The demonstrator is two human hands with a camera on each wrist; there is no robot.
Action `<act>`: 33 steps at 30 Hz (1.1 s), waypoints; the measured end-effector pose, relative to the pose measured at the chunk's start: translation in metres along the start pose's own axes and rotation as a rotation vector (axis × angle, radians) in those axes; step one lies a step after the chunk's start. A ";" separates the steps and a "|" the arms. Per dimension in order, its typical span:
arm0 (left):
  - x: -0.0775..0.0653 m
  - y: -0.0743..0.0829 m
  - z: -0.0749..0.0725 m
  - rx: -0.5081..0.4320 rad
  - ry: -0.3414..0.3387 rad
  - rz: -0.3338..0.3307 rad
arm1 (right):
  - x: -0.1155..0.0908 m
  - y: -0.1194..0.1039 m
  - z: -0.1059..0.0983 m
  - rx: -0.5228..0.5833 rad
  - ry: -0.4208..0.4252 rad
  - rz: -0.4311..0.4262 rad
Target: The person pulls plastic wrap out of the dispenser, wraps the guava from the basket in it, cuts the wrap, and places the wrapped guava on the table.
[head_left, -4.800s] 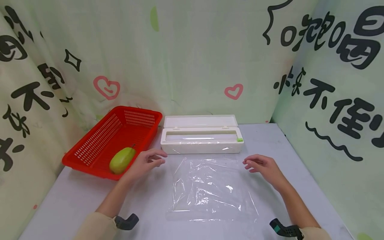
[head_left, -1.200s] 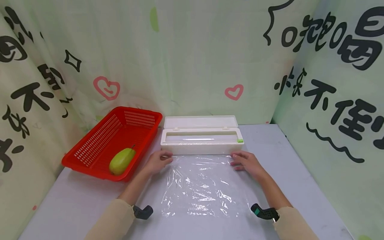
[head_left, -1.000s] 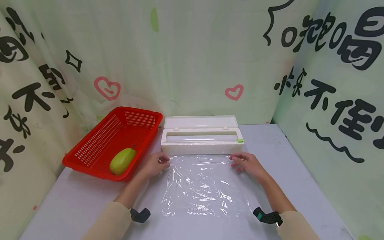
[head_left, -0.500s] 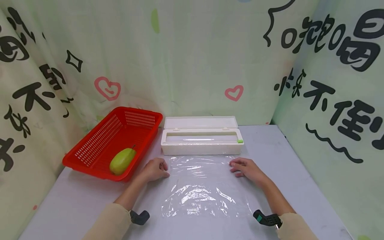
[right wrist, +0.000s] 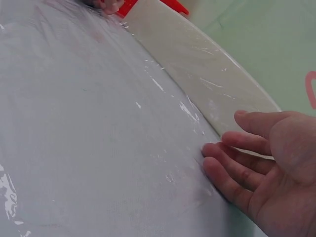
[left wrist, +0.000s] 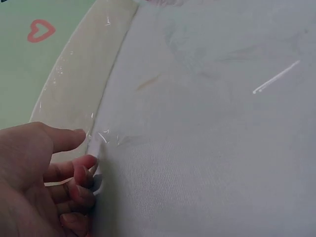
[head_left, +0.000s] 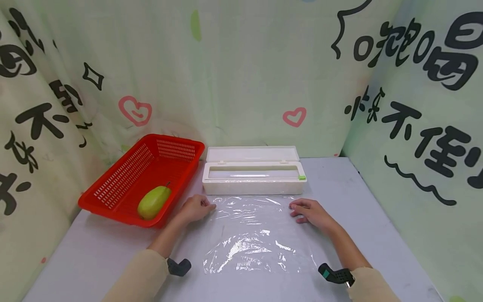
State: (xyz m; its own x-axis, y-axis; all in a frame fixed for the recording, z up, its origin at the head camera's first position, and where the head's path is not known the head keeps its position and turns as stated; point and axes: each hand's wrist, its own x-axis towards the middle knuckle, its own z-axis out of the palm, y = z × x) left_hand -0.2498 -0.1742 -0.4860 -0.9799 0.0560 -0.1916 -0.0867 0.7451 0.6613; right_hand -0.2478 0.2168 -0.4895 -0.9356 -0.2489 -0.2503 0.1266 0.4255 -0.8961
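Since the earliest frame, the left hand and the right hand have both moved inward, and the creases in the clear film have altered. Film lies spread on the desk between the hands, its far edge close to the front of the white box. Left hand is at the film's far left corner, fingers loosely curled, thumb and index finger visibly apart in the left wrist view; no grip on the film is seen. Right hand is at the far right corner, relaxed, thumb clear of the fingers, fingertips at the film's edge; whether they press on it cannot be determined. Box stands with its lid raised at the back and a green tab at its right end. Red basket stands to the left, containing one yellow-green pear.
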 end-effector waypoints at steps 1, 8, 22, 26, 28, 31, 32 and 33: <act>0.002 0.001 0.001 0.010 0.010 -0.003 | 0.000 0.000 0.000 -0.003 -0.004 -0.003; 0.011 0.002 0.004 0.115 0.043 -0.012 | 0.001 0.000 0.004 -0.019 -0.005 0.013; 0.014 -0.001 -0.001 0.052 0.079 -0.027 | -0.002 -0.003 0.002 -0.041 0.016 0.014; 0.009 0.001 -0.001 0.018 0.099 0.056 | -0.005 -0.005 0.002 -0.043 0.031 -0.028; 0.007 0.001 -0.001 0.024 0.102 0.149 | -0.006 -0.006 0.002 -0.041 0.051 -0.060; 0.004 0.002 0.000 0.062 0.088 0.299 | -0.007 -0.006 0.002 -0.084 0.079 -0.135; 0.004 0.002 0.000 0.083 0.084 0.347 | -0.008 -0.006 0.002 -0.116 0.096 -0.156; 0.003 0.001 0.001 0.102 0.076 0.375 | -0.008 -0.006 0.002 -0.156 0.108 -0.178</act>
State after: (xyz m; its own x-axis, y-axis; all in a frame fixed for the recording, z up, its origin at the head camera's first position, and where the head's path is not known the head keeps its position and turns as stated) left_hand -0.2527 -0.1728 -0.4864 -0.9509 0.2906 0.1066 0.2947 0.7443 0.5993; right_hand -0.2400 0.2142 -0.4829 -0.9695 -0.2410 -0.0454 -0.0879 0.5142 -0.8531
